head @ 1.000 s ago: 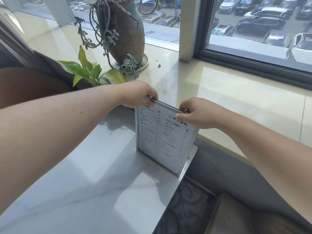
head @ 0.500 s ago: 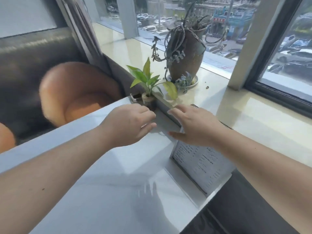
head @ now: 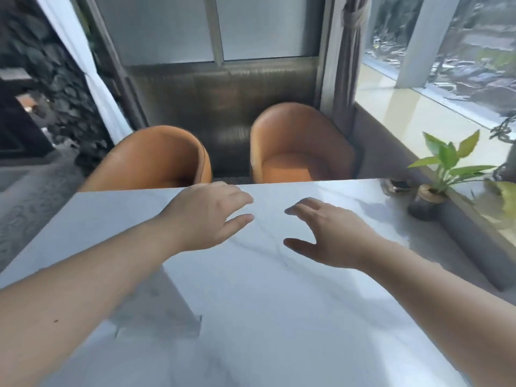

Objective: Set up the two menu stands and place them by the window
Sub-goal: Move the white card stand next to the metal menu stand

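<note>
Both of my hands hover over the white marble table, holding nothing. My left hand has its fingers loosely spread and pointing right. My right hand is open, thumb apart from the fingers, pointing left. They are about a hand's width apart. A pale, see-through flat stand lies on the table, partly hidden under my left forearm; blur hides its details. The menu stand with the printed sheet is out of view.
Two orange tub chairs stand beyond the table's far edge. A small potted green plant sits at the table's right corner, beside the cream window sill. A dark bench back runs behind the chairs.
Both hands let go of the upright menu stand by the window. My view swung left, so that stand and the big pot left the frame. My hands now hover open over the table's middle.
</note>
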